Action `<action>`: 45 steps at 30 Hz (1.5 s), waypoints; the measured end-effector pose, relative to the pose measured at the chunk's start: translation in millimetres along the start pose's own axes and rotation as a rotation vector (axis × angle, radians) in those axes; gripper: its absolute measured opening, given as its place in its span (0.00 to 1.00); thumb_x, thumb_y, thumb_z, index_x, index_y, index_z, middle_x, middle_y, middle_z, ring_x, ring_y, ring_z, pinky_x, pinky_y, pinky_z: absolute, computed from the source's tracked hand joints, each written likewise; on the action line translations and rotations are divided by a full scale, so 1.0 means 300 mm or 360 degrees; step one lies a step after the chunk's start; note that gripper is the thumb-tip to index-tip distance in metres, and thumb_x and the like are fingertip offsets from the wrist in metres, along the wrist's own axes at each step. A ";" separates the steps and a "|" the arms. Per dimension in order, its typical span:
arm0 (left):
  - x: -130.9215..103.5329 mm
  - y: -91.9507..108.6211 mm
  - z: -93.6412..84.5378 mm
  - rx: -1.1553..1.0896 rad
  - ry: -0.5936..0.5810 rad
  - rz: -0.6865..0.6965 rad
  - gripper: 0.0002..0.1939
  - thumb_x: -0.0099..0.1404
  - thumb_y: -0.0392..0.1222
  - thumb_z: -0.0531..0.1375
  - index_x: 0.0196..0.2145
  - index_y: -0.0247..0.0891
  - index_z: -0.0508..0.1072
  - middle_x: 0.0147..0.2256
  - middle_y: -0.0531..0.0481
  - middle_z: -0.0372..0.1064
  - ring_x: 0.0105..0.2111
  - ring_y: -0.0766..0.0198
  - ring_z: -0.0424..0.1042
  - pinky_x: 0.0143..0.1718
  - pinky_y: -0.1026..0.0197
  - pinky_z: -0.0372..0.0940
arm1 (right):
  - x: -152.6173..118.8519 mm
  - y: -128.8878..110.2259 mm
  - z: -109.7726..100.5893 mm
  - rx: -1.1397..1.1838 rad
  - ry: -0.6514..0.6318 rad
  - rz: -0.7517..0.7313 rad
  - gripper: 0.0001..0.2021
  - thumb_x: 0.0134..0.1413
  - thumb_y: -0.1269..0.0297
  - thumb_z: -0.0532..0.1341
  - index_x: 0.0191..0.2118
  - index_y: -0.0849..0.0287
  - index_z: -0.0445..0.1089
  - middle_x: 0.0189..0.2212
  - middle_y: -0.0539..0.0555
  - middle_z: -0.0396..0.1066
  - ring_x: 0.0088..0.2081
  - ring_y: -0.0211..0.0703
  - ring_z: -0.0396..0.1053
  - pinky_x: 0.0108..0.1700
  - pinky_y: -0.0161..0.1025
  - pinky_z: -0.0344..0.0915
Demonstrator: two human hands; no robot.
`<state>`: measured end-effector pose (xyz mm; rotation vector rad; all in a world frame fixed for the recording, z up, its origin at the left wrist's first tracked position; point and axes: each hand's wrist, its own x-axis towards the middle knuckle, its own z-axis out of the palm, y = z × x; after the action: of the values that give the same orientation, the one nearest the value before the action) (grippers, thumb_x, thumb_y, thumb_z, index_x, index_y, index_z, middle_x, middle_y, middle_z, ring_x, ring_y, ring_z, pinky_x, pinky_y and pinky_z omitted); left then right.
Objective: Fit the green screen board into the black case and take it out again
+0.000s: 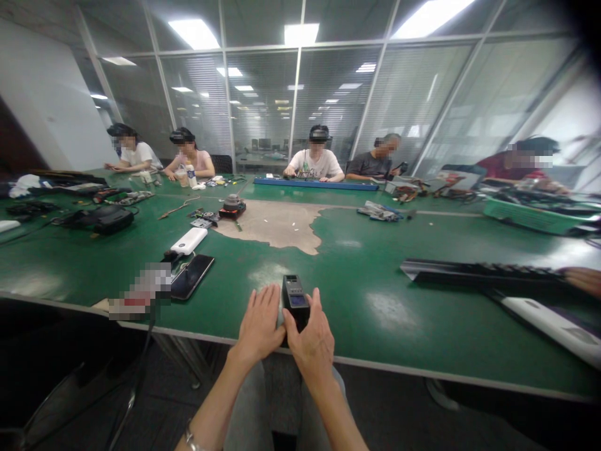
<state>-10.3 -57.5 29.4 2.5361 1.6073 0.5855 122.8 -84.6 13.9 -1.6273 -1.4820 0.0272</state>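
Observation:
A small black box-shaped device [295, 299] stands at the near edge of the green table, with a little bluish screen and a row of buttons on its upper face. My right hand [312, 335] is wrapped around its near end, thumb on the left side and fingers along the right. Flat on the tabletop just left of the device lies my left hand [261, 322], fingers stretched out and holding nothing. The lower part of the device is hidden behind my right hand.
A dark phone [192, 277] and a white power bank [190, 240] lie to the left on the green table [357, 282]. Rightward are a long black strip [479, 274] and a green basket [539, 216]. Several people sit along the far side.

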 end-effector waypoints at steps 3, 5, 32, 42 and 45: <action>0.000 -0.002 0.004 0.0018 0.0009 0.0007 0.35 0.65 0.44 0.49 0.67 0.31 0.46 0.67 0.39 0.47 0.67 0.51 0.46 0.67 0.43 0.41 | 0.006 -0.005 -0.005 0.0028 -0.0014 0.0061 0.43 0.56 0.45 0.58 0.68 0.67 0.43 0.58 0.68 0.63 0.54 0.56 0.66 0.53 0.51 0.64; 0.000 -0.004 0.007 0.0027 0.0009 0.0009 0.35 0.66 0.45 0.49 0.67 0.31 0.46 0.67 0.38 0.47 0.67 0.51 0.46 0.66 0.43 0.41 | 0.012 -0.010 -0.009 0.0061 -0.0033 0.0095 0.42 0.56 0.47 0.58 0.68 0.67 0.44 0.56 0.67 0.65 0.54 0.55 0.66 0.53 0.50 0.64; 0.003 -0.005 0.023 0.0047 0.0074 0.0017 0.40 0.68 0.65 0.46 0.66 0.33 0.50 0.65 0.38 0.51 0.66 0.48 0.49 0.65 0.42 0.43 | 0.092 0.205 -0.177 -0.0060 0.0184 0.0306 0.42 0.54 0.48 0.57 0.68 0.65 0.45 0.50 0.64 0.72 0.49 0.56 0.72 0.49 0.49 0.66; 0.004 0.001 0.024 0.0088 0.0078 -0.0026 0.39 0.68 0.64 0.46 0.66 0.31 0.50 0.65 0.36 0.51 0.65 0.49 0.50 0.65 0.43 0.44 | 0.080 0.172 -0.179 -0.0248 0.0152 0.0262 0.47 0.52 0.43 0.58 0.69 0.67 0.40 0.51 0.64 0.69 0.50 0.59 0.67 0.46 0.47 0.64; 0.005 0.001 0.029 0.0096 0.0089 -0.0036 0.39 0.69 0.63 0.45 0.66 0.31 0.51 0.65 0.36 0.52 0.65 0.49 0.50 0.65 0.44 0.44 | 0.078 0.174 -0.178 -0.0251 0.0145 0.0237 0.47 0.53 0.44 0.58 0.69 0.67 0.39 0.52 0.64 0.69 0.51 0.60 0.66 0.46 0.48 0.64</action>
<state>-6.5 -55.1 21.9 2.5624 1.6950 0.6206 200.0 -90.1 25.8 -1.8387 -1.3192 -0.0813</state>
